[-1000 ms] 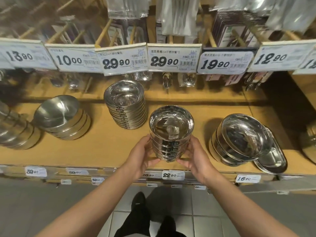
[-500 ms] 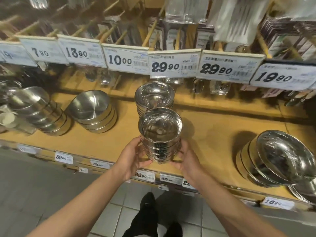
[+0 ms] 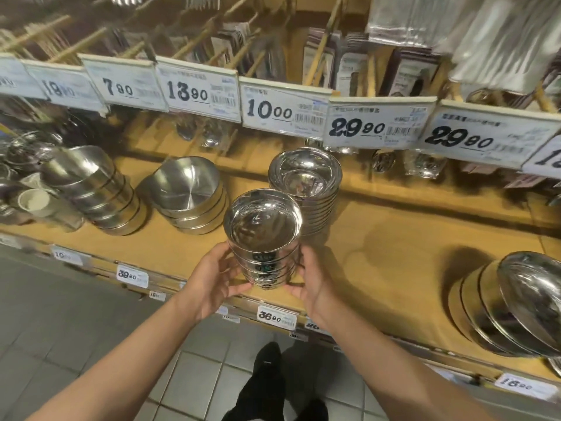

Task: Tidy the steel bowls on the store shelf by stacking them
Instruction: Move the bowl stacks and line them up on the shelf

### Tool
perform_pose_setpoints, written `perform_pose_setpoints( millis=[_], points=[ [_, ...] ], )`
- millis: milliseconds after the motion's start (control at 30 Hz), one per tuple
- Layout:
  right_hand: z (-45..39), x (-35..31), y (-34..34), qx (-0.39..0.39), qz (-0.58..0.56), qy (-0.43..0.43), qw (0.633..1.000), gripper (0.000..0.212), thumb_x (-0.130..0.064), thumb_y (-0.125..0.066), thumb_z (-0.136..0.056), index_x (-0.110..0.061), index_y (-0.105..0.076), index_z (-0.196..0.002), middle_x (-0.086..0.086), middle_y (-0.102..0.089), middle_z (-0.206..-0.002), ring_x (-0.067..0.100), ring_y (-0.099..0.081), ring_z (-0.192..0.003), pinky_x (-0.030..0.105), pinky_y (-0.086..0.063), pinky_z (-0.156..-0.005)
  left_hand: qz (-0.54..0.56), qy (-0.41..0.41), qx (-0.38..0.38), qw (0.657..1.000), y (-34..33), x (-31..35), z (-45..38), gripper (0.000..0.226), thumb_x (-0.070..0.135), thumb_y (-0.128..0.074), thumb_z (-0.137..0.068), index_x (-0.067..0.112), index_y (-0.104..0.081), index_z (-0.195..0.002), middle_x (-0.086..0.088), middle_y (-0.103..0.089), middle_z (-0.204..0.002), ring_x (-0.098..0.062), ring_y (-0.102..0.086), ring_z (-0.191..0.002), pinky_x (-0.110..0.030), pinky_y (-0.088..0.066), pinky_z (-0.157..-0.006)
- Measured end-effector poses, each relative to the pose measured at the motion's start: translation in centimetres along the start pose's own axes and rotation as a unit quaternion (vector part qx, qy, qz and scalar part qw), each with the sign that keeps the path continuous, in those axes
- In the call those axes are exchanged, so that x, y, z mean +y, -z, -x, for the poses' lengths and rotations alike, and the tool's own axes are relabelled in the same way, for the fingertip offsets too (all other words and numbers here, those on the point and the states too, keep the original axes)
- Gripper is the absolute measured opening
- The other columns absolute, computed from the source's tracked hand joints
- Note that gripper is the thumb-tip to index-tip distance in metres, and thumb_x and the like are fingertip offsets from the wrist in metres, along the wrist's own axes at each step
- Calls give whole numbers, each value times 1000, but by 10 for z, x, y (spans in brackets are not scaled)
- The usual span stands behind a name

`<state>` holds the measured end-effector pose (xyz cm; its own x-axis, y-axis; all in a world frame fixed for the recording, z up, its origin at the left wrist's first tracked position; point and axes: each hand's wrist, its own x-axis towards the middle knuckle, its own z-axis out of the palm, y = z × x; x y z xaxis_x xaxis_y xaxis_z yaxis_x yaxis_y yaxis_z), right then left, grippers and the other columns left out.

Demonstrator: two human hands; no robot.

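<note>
the left hand (image 3: 212, 276) and the right hand (image 3: 312, 281) curl around opposite sides of a small stack of steel bowls (image 3: 263, 238), fingers wrapped on its lower rims, holding it upright over the front edge of the wooden shelf (image 3: 379, 244); whether its base touches the wood cannot be told. just beyond the hands, nearly touching the held stack, stands a taller stack of bowls (image 3: 305, 188). to the right of the right hand lies a wide bare stretch of shelf, then a leaning stack of wide bowls (image 3: 516, 305) at the far right. to the left of the left hand, well apart, sit a tilted stack of matte bowls (image 3: 188, 196) and a further leaning stack (image 3: 94, 192). price tags (image 3: 285, 112) hang in a row above. grey floor tiles (image 3: 197, 381) lie below the hands.
</note>
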<state>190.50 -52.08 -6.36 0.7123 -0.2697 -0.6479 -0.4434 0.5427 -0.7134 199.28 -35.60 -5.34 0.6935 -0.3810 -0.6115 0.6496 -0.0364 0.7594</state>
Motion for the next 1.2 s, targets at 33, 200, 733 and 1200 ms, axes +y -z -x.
perform_pose_setpoints(
  millis=[33,200,733,1200],
  points=[
    [-2,1,-3,3,1,2,1000,25,-53,-47,-100,-37,-64,-108,-14,-69,-108,6,-61,-108,43,-52,-93,0,2,3,1000,3,2,0,28,35,-47,-101,16,-67,-107,-11,-66,-116,-28,-63,-106,-44,-60,-75],
    [-9,2,-20,8,10,17,1000,24,-51,-53,-97,-46,-73,-84,-20,-76,-90,9,-64,-107,49,-52,-98,-1,2,14,1000,21,11,-4,28,35,-47,-101,15,-66,-106,-11,-67,-114,-29,-63,-105,-43,-60,-75],
    [0,3,5,43,-13,-30,999,58,-52,-39,-105,-29,-30,-157,5,-28,-164,22,-56,-121,49,-51,-100,48,48,68,995,41,7,0,34,39,-48,-101,16,-60,-122,-12,-63,-115,-27,-60,-110,-47,-57,-83],
    [159,67,239,196,-113,84,970,36,-38,-45,-105,-19,-65,-128,12,-64,-131,20,-64,-113,40,-62,-75,-73,65,7,995,-111,-113,76,31,31,-47,-102,16,-73,-110,-8,-69,-97,-16,-63,-86,-31,-54,-65]
  ],
)
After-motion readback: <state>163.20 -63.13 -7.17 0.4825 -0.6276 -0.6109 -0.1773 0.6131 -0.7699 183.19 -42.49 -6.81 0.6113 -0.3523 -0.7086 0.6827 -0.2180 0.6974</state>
